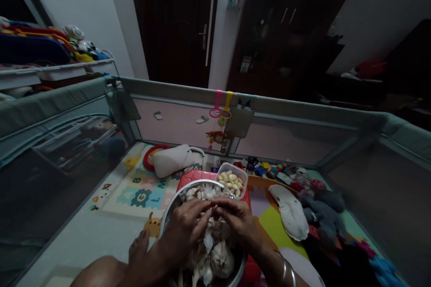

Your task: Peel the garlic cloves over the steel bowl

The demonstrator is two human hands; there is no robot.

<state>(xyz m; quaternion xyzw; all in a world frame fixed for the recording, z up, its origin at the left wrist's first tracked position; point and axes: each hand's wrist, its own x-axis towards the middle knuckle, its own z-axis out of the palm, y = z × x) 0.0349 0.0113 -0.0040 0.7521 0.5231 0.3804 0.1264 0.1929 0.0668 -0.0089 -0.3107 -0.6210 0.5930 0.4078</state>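
Over a metal bowl full of garlic bulbs and loose papery skins, my left hand and my right hand meet at the fingertips. Both are closed in a pinch; whatever lies between the fingers is too small and hidden to make out. Just beyond the hands, a clear plastic container holds several peeled garlic cloves. Bowl and container rest on a red stool-like surface.
A printed play mat covers the floor inside a mesh-sided playpen. A white bolster lies behind left, a white pillow to the right. Grey plush toy and small toys line the right side.
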